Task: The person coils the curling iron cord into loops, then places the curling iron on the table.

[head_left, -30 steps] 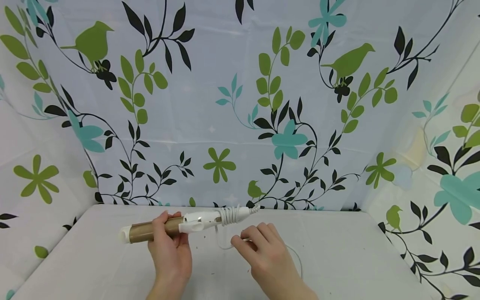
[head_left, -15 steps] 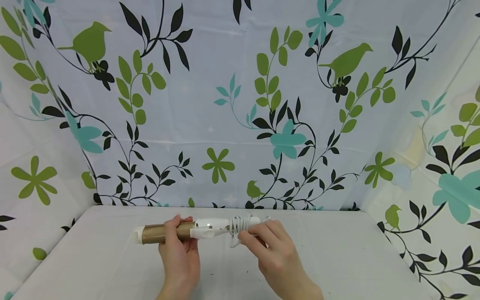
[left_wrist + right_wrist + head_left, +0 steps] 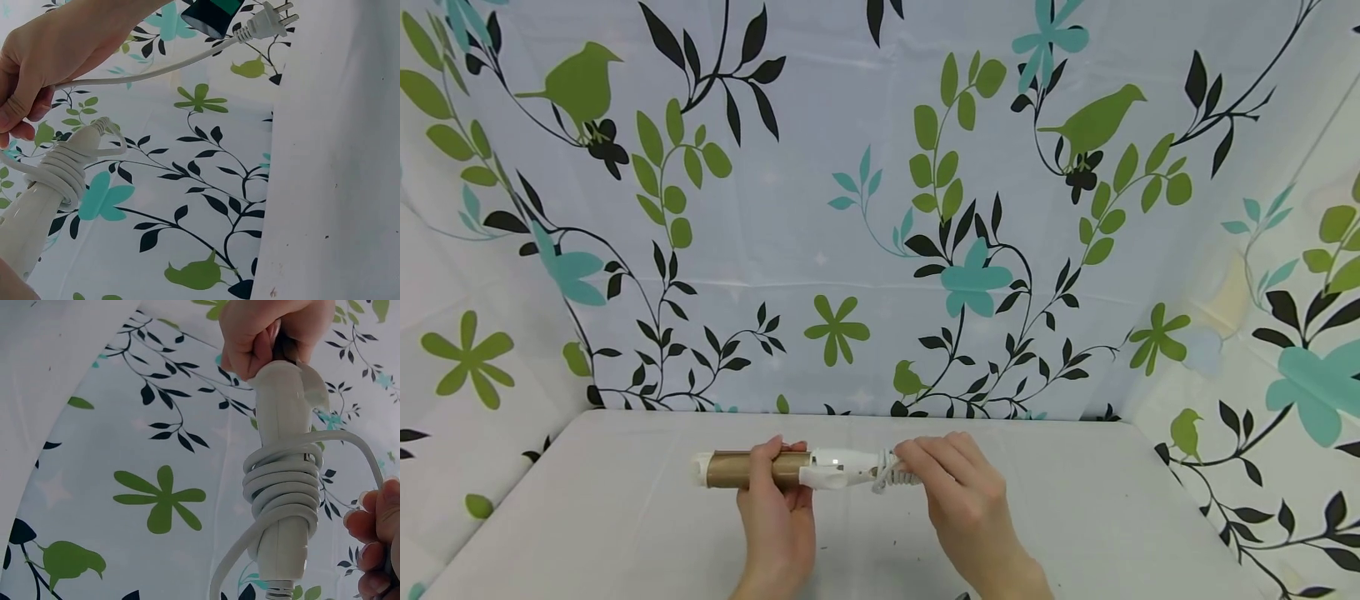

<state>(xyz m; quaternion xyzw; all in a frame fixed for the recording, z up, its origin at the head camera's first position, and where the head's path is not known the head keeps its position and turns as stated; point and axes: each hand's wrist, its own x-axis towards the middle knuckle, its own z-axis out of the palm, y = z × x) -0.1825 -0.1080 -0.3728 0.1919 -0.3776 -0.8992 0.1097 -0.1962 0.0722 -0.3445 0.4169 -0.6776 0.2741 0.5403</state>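
A curling iron with a gold barrel (image 3: 730, 469) and white handle (image 3: 842, 467) lies roughly level above the table. My left hand (image 3: 778, 517) grips it round the barrel, thumb over the near side. Several turns of white cord (image 3: 281, 481) wrap the handle. My right hand (image 3: 962, 500) is at the handle's end, overlapping the coils in the head view. In the left wrist view the right hand (image 3: 62, 56) pinches the cord between thumb and fingers. From its grip the free cord runs out to a two-prong plug (image 3: 269, 25).
A white table (image 3: 625, 517) lies beneath, with small dark specks on it. Behind and at both sides hangs a cloth (image 3: 880, 208) printed with birds, leaves and flowers. A dark cylinder with a green part (image 3: 212, 15) shows beside the plug's cord.
The curling iron and left hand have moved right. My right hand has risen from the hanging cord to the handle's end, and the loose loop below has been drawn in round the handle.
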